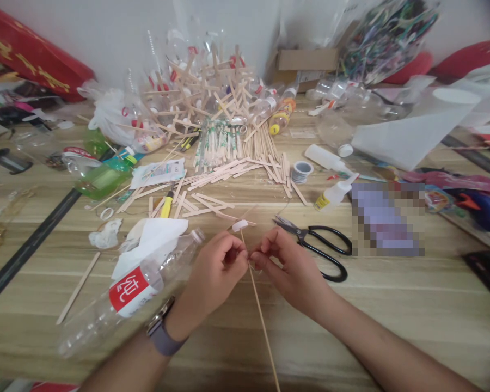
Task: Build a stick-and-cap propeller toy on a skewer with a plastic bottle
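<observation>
Stick [262,316]: white piece [240,225] at far end.
Left hand [222,267]: fingertips pinched at stick.
Right hand [288,264]: likewise; exact hold unclear.

A: Where does the head view look from?
B: From the wearer's head, above the near side of the table [371,310], facing forward and down
A: How near is it?
B: Close over the left hand [218,269] and the right hand [291,269], which sit below mid-frame; the view is wide, the table spreading to both sides and the wall [118,32] showing along the top
</observation>
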`<move>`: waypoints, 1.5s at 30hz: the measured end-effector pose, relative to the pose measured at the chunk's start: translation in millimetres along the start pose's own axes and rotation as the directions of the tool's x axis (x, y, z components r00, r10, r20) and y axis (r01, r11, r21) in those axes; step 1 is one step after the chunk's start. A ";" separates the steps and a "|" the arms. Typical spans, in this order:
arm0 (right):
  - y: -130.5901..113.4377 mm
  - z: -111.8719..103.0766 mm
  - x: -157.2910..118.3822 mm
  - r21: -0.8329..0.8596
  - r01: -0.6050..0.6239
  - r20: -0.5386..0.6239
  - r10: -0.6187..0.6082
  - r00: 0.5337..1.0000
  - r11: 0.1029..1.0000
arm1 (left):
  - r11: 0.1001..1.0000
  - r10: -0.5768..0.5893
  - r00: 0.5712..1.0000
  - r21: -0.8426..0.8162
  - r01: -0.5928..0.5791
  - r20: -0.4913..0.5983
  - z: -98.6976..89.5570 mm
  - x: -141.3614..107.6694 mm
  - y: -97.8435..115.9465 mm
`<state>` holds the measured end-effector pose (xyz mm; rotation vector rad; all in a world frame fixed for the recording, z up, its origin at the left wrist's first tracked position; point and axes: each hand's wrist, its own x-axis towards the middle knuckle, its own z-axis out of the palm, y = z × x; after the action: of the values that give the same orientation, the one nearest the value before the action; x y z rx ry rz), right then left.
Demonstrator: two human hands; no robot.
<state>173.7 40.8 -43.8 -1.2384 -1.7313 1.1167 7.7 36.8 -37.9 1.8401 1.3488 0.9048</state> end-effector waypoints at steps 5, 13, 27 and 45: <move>1.4 0.5 -2.0 -0.035 0.020 -0.021 -0.021 1.000 0.999 | 1.000 -0.004 1.000 -0.015 0.004 -0.014 0.6 -1.9 1.5; 0.5 0.8 -2.3 -0.184 0.133 -0.055 -0.145 0.988 0.974 | 0.943 -0.248 0.962 -0.199 0.267 0.115 -0.7 0.4 2.5; 0.9 -1.5 -1.8 -0.236 0.163 -0.032 -0.175 0.984 0.958 | 0.900 -0.279 0.930 -0.273 0.340 0.237 -7.0 3.8 -1.5; 3.5 -4.8 -0.4 -0.151 0.120 -0.015 -0.123 0.992 0.981 | 0.999 -0.036 0.998 -0.035 0.037 0.048 -11.7 3.2 6.1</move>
<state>179.2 42.0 -45.3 -1.2117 -1.8740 0.9114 1.6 39.8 -26.1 1.7935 1.3246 0.8556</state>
